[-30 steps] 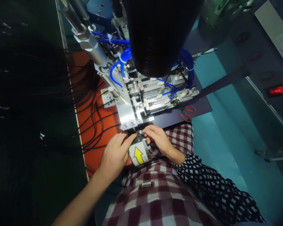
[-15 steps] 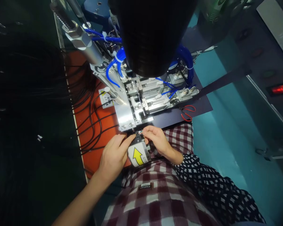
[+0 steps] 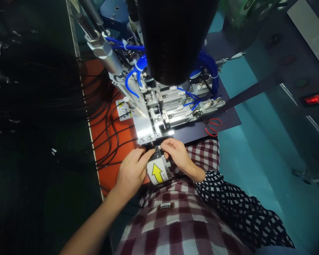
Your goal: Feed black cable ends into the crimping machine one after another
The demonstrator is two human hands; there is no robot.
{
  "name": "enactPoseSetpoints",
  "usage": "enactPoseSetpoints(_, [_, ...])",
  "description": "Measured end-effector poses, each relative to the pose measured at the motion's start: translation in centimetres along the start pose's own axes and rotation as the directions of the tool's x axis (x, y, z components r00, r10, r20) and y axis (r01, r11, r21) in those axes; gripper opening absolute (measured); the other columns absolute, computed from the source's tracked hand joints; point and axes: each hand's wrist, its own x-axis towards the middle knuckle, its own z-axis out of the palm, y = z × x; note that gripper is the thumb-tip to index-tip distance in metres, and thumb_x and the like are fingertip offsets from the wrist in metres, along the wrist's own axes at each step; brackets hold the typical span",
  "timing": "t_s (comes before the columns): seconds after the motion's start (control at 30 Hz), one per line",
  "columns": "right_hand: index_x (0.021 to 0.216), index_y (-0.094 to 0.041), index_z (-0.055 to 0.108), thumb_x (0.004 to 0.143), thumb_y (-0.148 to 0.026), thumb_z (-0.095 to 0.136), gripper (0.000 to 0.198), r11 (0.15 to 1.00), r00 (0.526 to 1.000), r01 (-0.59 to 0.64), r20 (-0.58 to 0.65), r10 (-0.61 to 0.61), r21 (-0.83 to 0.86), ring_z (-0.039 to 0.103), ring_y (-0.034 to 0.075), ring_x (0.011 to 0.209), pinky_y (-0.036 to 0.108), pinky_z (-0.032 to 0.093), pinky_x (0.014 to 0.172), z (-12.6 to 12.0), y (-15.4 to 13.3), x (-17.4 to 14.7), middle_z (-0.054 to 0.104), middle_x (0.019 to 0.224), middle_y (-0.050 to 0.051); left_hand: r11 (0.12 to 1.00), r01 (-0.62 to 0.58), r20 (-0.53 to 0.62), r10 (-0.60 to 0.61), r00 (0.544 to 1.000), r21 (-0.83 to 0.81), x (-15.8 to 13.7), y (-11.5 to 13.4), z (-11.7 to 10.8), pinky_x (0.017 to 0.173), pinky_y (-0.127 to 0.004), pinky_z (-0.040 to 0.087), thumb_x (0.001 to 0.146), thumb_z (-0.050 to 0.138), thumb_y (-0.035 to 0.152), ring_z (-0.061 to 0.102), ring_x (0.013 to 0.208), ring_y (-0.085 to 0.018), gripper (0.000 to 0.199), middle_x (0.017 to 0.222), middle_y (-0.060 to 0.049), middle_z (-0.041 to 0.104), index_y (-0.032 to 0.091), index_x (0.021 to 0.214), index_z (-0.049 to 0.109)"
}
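My right hand [image 3: 177,154] pinches a small shiny part [image 3: 157,147] between thumb and fingertips, at the front edge of the machine [image 3: 146,131]. Its exact kind is too small to make out. My left hand [image 3: 131,168] is closed beside it, its fingers curled and one fingertip pressing at the black block [image 3: 157,155] by the part. What lies under those fingers is hidden. Just below both hands sits a rounded cover with a white label [image 3: 152,174] bearing a yellow arrow.
Metal cylinders with blue air hoses [image 3: 210,67] stand beyond my hands. Black cables [image 3: 108,134] trail across the orange surface [image 3: 106,177] at left. Red-handled snips [image 3: 214,126] lie on the dark plate [image 3: 194,134] at right. A large black tube [image 3: 178,42] blocks the upper middle.
The camera view has shifted slightly, moving the machine a little right in the picture. Both hands keep nearly the same place at the part.
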Motion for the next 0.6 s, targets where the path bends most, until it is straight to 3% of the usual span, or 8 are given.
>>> enactPoseSetpoints(0.2, [0.075,-0.017,0.058,0.077,-0.038,0.066,0.022,0.995,0.996,-0.070,0.060,0.066,0.070,0.044,0.010,0.048,0.025,0.036,0.053,0.0,0.0,0.2,0.053,0.049,-0.006,1.000,0.006,0.045,-0.005,0.999,-0.015,0.5,0.3,0.0,0.074,-0.031,0.049,0.090,0.041,0.010,0.056,0.087,-0.021,0.033,0.093,-0.010,0.060,0.014,0.113,0.065])
enactPoseSetpoints(0.37, [0.076,-0.017,0.059,0.076,-0.040,0.067,0.024,0.995,0.996,-0.059,0.073,0.053,0.083,0.044,0.010,0.048,0.025,0.037,0.053,-0.2,0.2,0.3,0.052,0.050,-0.006,1.000,-0.020,0.089,0.018,0.996,0.020,0.9,0.5,0.3,0.071,-0.032,0.047,0.086,0.040,0.006,0.054,0.083,-0.021,0.042,0.096,-0.011,0.061,0.017,0.118,0.065])
enactPoseSetpoints(0.6, [0.076,-0.018,0.058,0.078,-0.040,0.065,0.023,0.998,0.998,-0.011,0.062,0.007,0.064,0.047,0.010,0.050,0.026,0.038,0.055,-0.2,0.4,0.5,0.054,0.054,-0.005,0.993,-0.052,0.118,0.039,0.992,0.106,1.5,0.5,0.5,0.066,-0.030,0.045,0.087,0.045,0.011,0.055,0.081,-0.021,0.037,0.093,-0.010,0.060,0.020,0.117,0.065])
